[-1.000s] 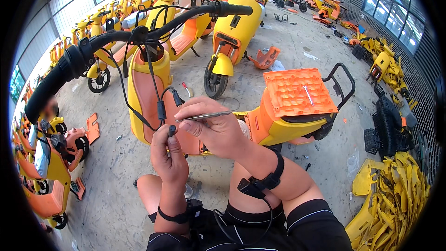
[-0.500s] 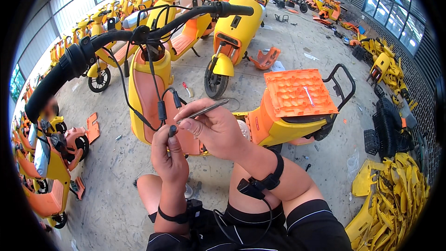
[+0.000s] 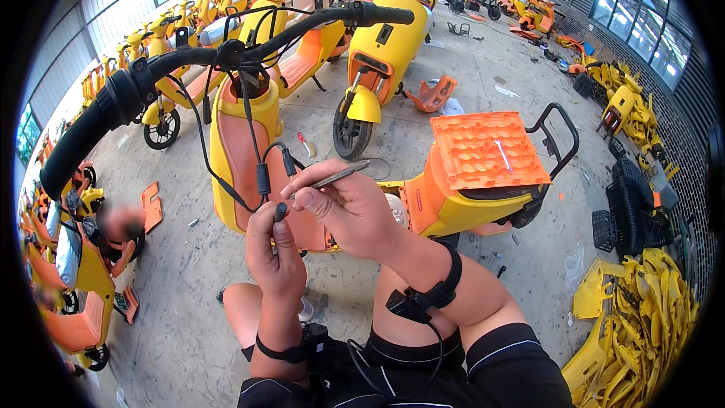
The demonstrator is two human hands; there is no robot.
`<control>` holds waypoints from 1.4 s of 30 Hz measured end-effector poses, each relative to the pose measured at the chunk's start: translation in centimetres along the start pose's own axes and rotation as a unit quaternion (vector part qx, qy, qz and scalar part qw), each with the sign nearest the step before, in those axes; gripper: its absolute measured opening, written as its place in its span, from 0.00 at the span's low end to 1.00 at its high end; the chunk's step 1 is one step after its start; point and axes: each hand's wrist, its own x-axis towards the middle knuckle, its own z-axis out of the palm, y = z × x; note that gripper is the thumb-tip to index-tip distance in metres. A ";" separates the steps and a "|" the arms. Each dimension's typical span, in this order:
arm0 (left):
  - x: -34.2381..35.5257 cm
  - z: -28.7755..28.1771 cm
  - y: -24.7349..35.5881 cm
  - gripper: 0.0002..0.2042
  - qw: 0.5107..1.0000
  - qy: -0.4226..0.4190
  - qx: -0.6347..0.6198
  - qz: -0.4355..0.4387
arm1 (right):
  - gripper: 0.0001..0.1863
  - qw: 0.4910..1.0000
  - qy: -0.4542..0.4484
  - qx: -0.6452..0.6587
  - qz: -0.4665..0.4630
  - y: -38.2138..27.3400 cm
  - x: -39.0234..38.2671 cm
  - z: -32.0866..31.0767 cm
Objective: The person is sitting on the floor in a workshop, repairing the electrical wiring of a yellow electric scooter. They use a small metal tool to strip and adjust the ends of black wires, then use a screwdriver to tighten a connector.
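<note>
A: The small black cylindrical piece [image 3: 281, 212] pokes out at the top of your left hand [image 3: 276, 253], in front of the scooter. Why pinch it there?

B: Your left thumb and forefinger grip it by its sides, apparently so its end is bare and steady.

A: And the slim grey metal tool [image 3: 340, 174]?

B: Your right hand [image 3: 353, 215] grasps that between thumb and fingers, almost like a pen, probably for fine control. Its tip is near the black piece; I can't tell whether they touch.

A: Look at your arms, too: the left forearm stands nearly upright, while the right slants in across your right thigh, bringing both hands together.

B: Beyond them, the black cables [image 3: 263, 178] hang from the black curved handlebar [image 3: 185, 62] of the yellow-and-orange plastic scooter [image 3: 232, 143].

A: The silver metal wrench [image 3: 503, 156] lies on the orange ribbed plastic panel [image 3: 461, 155] atop its rear, perhaps used as a handy shelf for you.
</note>
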 end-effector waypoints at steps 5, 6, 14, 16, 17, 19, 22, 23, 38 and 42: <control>0.1 -0.1 0.1 0.05 1.000 -0.002 0.001 0.001 | 0.08 0.999 -0.004 -0.019 -0.025 0.0 0.1 -0.1; 0.1 -0.1 0.1 0.05 1.000 -0.001 -0.002 -0.002 | 0.08 0.999 -0.001 -0.022 -0.041 0.1 0.1 0.0; 0.0 -0.2 -0.3 0.06 1.000 0.003 0.000 0.009 | 0.07 0.995 0.011 -0.044 -0.090 -0.4 0.1 0.0; 0.1 -0.2 -0.2 0.06 1.000 -0.003 -0.001 0.006 | 0.07 0.995 0.007 -0.053 -0.086 -0.3 0.1 -0.2; 0.1 -0.2 -0.2 0.06 1.000 -0.003 0.000 0.005 | 0.08 0.996 0.006 -0.050 -0.079 -0.2 0.1 -0.1; 0.0 -0.2 -0.2 0.06 1.000 -0.003 0.001 0.002 | 0.08 0.997 0.004 -0.045 -0.066 -0.2 0.1 -0.1; 0.1 -0.2 -0.3 0.06 1.000 -0.003 0.006 0.012 | 0.09 0.998 -0.002 -0.053 -0.045 -0.4 0.0 -0.2; 0.1 -0.2 -0.3 0.06 1.000 -0.005 0.007 0.015 | 0.09 0.997 -0.003 -0.052 -0.055 -0.3 0.1 -0.1; -0.1 -0.4 -0.5 0.06 1.000 -0.010 -0.008 -0.012 | 0.10 0.996 -0.003 -0.045 -0.075 0.0 0.1 0.1; 0.0 -0.3 -0.5 0.06 1.000 -0.006 -0.008 -0.003 | 0.10 0.996 -0.002 -0.059 -0.072 0.0 0.0 0.1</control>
